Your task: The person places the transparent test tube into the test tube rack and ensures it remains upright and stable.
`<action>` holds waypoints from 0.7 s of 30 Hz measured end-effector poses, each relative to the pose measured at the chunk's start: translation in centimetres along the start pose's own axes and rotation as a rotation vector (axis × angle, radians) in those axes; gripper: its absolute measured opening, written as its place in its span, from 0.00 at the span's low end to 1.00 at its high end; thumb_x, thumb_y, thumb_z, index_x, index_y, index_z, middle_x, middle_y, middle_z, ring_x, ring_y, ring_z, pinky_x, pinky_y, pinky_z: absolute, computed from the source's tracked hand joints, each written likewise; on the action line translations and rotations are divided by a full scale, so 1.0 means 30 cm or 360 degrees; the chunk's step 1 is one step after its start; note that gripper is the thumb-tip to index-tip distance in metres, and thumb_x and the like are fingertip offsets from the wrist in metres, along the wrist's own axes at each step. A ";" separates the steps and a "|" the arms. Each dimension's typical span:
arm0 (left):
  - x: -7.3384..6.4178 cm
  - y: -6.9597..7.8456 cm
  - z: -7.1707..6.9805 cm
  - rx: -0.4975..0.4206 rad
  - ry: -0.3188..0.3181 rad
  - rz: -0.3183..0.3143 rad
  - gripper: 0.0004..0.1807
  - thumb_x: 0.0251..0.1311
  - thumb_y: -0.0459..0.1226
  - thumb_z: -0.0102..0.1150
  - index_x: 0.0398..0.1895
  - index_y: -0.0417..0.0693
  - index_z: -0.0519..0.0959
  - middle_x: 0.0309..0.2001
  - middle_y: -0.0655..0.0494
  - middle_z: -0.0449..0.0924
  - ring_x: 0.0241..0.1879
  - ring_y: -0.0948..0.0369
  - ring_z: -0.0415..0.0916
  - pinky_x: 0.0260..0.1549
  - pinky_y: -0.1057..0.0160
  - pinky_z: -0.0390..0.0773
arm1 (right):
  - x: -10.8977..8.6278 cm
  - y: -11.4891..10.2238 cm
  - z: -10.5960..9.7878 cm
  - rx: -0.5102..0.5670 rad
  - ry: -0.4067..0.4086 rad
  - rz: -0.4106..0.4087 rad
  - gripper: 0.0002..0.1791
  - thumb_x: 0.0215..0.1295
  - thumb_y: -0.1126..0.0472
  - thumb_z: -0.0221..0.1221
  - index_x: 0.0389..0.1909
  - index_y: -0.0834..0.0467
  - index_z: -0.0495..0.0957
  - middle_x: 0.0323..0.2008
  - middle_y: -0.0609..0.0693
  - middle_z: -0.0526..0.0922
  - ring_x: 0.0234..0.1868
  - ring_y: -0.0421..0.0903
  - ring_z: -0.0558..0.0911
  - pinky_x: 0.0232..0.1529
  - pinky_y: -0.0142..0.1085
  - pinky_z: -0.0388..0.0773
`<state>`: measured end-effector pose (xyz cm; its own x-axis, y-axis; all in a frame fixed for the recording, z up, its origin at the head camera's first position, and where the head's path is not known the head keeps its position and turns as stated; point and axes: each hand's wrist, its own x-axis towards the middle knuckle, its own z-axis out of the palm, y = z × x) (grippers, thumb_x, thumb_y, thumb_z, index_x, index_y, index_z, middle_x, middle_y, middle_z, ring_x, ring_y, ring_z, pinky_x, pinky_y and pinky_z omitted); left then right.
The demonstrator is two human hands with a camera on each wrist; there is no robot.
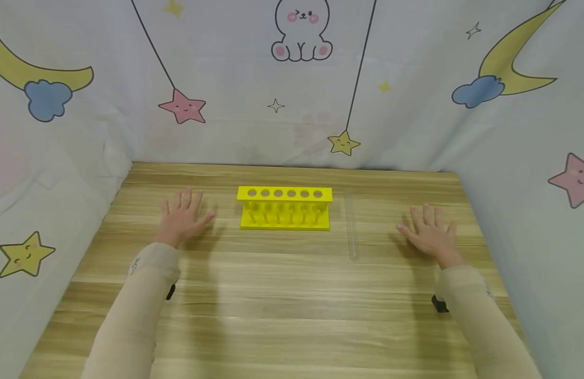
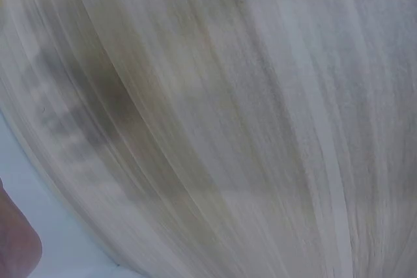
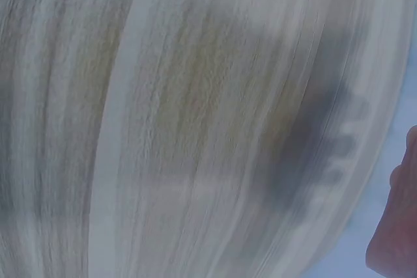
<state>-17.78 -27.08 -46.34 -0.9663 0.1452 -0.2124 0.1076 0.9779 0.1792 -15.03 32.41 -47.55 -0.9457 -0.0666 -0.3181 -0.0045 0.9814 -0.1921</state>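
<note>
A yellow test tube rack (image 1: 284, 226) stands at the back middle of the wooden table, a row of round holes along its top bar. Just to its right a clear test tube (image 1: 351, 226) lies lengthwise, pointing away from me. My left hand (image 1: 182, 217) is spread to the left of the rack, palm down and apart from it. On the far side of the tube, my right hand (image 1: 430, 232) has its fingers spread too, touching neither tube nor rack. Both hands hold nothing. Each wrist view shows only a bit of hand at its edge and the hand's shadow.
The wood-grain table (image 1: 292, 300) is bounded at the back and both sides by a white cloth (image 1: 235, 142) printed with stars, moons and a bear. Beige sleeves cover both forearms, and a dark strap piece (image 1: 440, 304) hangs under the right one.
</note>
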 end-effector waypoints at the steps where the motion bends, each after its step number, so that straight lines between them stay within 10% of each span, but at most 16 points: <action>1: -0.001 0.001 0.001 0.0004 -0.0002 0.0001 0.43 0.59 0.62 0.31 0.69 0.48 0.37 0.68 0.38 0.31 0.66 0.40 0.24 0.55 0.34 0.23 | 0.000 -0.004 -0.001 -0.0005 -0.0003 -0.0004 0.48 0.56 0.27 0.28 0.68 0.54 0.34 0.66 0.66 0.29 0.64 0.66 0.26 0.50 0.70 0.21; 21: 0.026 0.028 0.010 0.0007 0.0074 0.0040 0.43 0.58 0.63 0.31 0.69 0.46 0.41 0.68 0.38 0.35 0.66 0.40 0.31 0.58 0.35 0.28 | 0.024 -0.083 -0.037 -0.0087 0.0003 -0.0086 0.46 0.57 0.27 0.28 0.68 0.53 0.34 0.67 0.62 0.28 0.65 0.63 0.25 0.51 0.69 0.20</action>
<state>-18.38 -26.11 -46.64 -0.9731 0.1625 -0.1631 0.1327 0.9747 0.1797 -16.07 30.12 -46.28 -0.9443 -0.1193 -0.3066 -0.0732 0.9847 -0.1578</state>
